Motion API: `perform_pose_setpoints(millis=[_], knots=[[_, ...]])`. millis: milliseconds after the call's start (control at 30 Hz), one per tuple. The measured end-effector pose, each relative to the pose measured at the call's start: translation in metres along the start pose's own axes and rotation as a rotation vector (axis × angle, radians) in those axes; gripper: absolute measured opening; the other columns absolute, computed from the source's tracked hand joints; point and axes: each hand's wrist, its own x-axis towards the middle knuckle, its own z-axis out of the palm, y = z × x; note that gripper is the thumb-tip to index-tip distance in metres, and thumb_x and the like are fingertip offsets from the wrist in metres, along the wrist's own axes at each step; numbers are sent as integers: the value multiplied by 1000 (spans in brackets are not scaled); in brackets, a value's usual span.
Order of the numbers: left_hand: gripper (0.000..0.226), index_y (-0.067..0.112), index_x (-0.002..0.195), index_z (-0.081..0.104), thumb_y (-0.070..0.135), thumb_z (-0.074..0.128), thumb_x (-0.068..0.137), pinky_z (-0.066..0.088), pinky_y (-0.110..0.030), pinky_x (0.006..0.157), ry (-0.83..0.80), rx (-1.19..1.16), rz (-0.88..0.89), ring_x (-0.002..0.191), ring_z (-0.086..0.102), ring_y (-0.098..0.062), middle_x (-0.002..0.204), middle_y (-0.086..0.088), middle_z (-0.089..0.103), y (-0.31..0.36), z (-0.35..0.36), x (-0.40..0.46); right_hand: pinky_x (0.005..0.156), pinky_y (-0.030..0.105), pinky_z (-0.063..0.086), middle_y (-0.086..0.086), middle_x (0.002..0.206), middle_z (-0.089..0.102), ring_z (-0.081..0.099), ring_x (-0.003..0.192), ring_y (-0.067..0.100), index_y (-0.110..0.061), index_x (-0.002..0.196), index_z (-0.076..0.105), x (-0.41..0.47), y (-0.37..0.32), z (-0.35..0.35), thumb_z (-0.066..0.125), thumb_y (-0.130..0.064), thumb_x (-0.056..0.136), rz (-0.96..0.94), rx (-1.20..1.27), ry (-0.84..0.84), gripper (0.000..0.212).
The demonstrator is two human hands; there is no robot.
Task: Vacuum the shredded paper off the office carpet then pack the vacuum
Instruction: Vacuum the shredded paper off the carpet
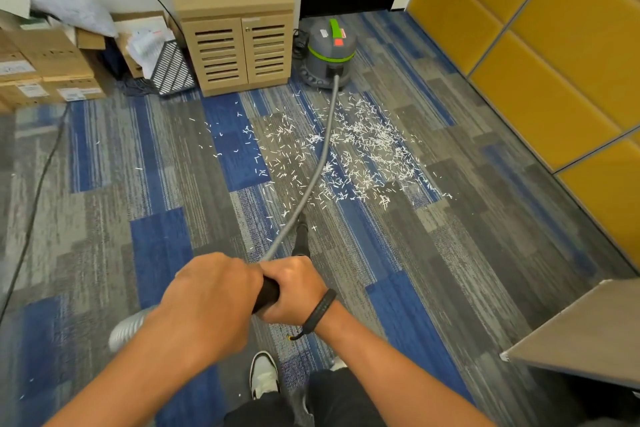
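Head view, sole cam. Item 1: left hand [211, 298], lower centre of frame, fingers curled over the black wand handle [268, 295], gripping. Item 2: right hand [294, 288], just right of it, also wrapped round the same handle, dark wristband at the wrist; both hands touching or nearly so. Item 3: wand tube [302, 236], dark, runs from the hands up-frame twd the carpet; nozzle end small, cannot tell if it touches the floor. Item 4: grey hose [323, 152], from the handle area up through mid-frame to the vacuum canister [329, 55], grey w/ green band, upper centre, beside the wooden cabinet [235, 28]. Item 5: shredded paper [360, 149], dense white scatter centre to centre-right, thinner strays to the left over the blue tiles; hose lies across the patch. Item 6: carpet [485, 218], blue/grey tiles. Misc: cardboard boxes [45, 69] upper left, yellow wall panels [554, 45] right, desk corner [581, 326] lower right, shoe [263, 374] bottom centre. Status, est.: pile looks about untouched, nozzle short of the main patch; vacuuming at most just begun. Left: nearly all paper pickup, then packing hose, wand & canister.
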Motion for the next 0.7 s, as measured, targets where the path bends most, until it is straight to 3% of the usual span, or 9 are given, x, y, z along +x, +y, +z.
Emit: perform_pose_setpoints(millis=[100, 167, 267, 400, 533, 700], knots=[[33, 26, 125, 58, 21, 53, 93, 51, -30, 67, -28, 32, -14, 95, 70, -19, 102, 3, 69, -9, -1, -4, 63, 33, 53, -1, 72, 68, 66, 69, 20, -21, 80, 62, 5, -8, 7, 71, -26, 67, -40, 61, 61, 17], [31, 27, 122, 58, 20, 52, 92, 53, -29, 69, -49, 45, -17, 93, 71, -18, 102, 3, 70, -12, -3, -6, 61, 33, 51, -2, 71, 67, 65, 68, 20, -20, 78, 62, 9, -10, 10, 65, -32, 68, -61, 68, 64, 16], [29, 28, 119, 57, 19, 50, 92, 46, -28, 65, -75, 74, -23, 92, 70, -17, 102, 4, 69, -17, -7, -4, 59, 31, 47, -2, 68, 65, 63, 66, 20, -18, 75, 60, 18, -11, 13, 63, -34, 70, -85, 76, 74, 17], [35, 29, 127, 56, 21, 50, 94, 43, -29, 65, -94, 73, -58, 95, 69, -18, 104, 5, 69, -26, -15, 0, 61, 32, 51, -2, 73, 68, 66, 69, 20, -22, 83, 62, 33, -14, 15, 77, -22, 67, -106, 159, 72, 21], [37, 33, 131, 53, 23, 48, 96, 39, -29, 65, -78, 81, -63, 97, 69, -16, 101, 6, 66, -44, -19, 1, 62, 36, 53, -3, 74, 69, 68, 71, 21, -23, 84, 62, 49, -20, 14, 71, -27, 69, -97, 137, 63, 18], [34, 34, 129, 52, 25, 50, 97, 38, -31, 69, -35, 48, 33, 102, 67, -19, 110, 4, 67, -68, -17, 10, 59, 28, 50, -4, 70, 66, 65, 66, 17, -29, 85, 53, 56, -29, 11, 74, -27, 62, -61, 109, 137, 32]])
